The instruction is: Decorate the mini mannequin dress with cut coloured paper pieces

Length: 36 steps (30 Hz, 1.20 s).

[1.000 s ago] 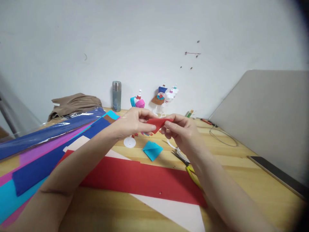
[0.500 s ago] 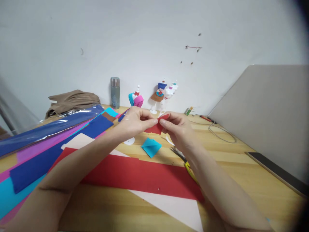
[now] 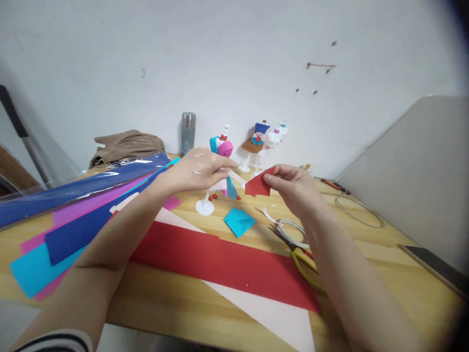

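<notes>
Small red paper piece (image 3: 256, 187) is in the right hand (image 3: 298, 189) alone, fingers pinching its edge above the desk (image 3: 172, 296) — left hand (image 3: 200, 168) apart at its 9 o'clock, fingers narrow, hold unclear — folded turquoise paper square (image 3: 240, 222) at 7 o'clock.

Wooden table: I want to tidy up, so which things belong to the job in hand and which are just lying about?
Seemingly in the job:
- red piece in the right hand
- long red sheet
- folded turquoise piece
- yellow-handled scissors

Apparently just lying about:
- flask
- brown cloth
- dark flat device
</notes>
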Motion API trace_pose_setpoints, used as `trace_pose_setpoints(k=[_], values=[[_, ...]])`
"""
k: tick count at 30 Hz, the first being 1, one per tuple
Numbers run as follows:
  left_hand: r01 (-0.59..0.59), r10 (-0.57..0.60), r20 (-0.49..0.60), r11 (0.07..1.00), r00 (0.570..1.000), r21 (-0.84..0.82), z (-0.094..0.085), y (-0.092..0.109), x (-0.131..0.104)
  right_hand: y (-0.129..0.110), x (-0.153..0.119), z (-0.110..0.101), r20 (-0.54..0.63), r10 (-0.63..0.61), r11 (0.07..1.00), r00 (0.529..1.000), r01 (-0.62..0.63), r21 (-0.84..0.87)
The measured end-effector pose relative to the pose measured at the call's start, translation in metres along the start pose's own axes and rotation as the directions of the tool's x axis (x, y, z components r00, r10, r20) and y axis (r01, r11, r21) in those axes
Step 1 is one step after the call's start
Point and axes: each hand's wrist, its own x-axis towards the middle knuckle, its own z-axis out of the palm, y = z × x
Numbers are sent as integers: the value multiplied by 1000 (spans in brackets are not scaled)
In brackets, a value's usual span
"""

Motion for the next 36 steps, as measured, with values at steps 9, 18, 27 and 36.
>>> trace_pose_setpoints(k=[9, 18, 27, 36], values=[[-109, 88, 79, 942, 993, 316, 39, 8, 10, 11, 4, 3, 159, 65, 998, 985, -61, -32], [7, -1, 54, 994, 999, -110, 5, -8, 7, 10, 0, 15, 134, 118, 991, 984, -126, 53], [46, 77, 316, 930, 946, -365, -13, -7, 0, 5, -5, 30, 75, 133, 969, 988, -145, 198], [67, 12, 231, 941, 973, -332, -23, -6, -3, 6, -6, 33, 77, 87, 986, 993, -96, 135]])
